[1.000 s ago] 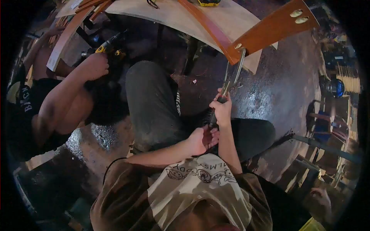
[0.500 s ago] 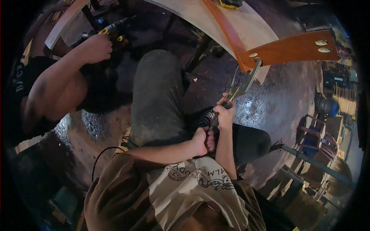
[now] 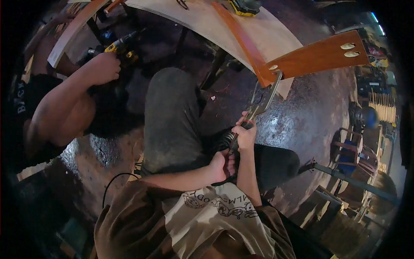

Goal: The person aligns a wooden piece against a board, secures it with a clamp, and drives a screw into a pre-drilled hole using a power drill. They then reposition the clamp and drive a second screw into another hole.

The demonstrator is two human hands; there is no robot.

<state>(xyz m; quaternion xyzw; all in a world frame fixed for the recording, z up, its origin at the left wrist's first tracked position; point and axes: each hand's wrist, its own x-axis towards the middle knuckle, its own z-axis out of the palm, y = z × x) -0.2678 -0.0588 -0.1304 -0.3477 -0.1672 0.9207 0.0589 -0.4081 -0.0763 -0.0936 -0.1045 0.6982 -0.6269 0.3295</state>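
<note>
A metal locking C-clamp (image 3: 272, 94) runs up from my lap to the corner of a reddish-brown wooden board (image 3: 317, 54). Its jaws sit at the board's edge, beside an oval slot. My right hand (image 3: 246, 136) is closed around the clamp's body near the red mark. Lower down, my left hand (image 3: 221, 167) wraps around the handle end, its fingers partly hidden. A second reddish-brown strip (image 3: 241, 36) meets the board at that corner and lies across a pale curved wooden panel (image 3: 276, 28).
At left, another person's hand (image 3: 105, 67) is beside a yellow and black power drill (image 3: 120, 42). A yellow and black tool (image 3: 245, 7) rests on the panel. Chairs (image 3: 351, 146) and wood pieces stand at right. A black cable (image 3: 108, 187) curves near my left side.
The boards, clamp and both hands appear slightly further left in view, with the clamp and hands also lower. My grip on the clamp looks the same.
</note>
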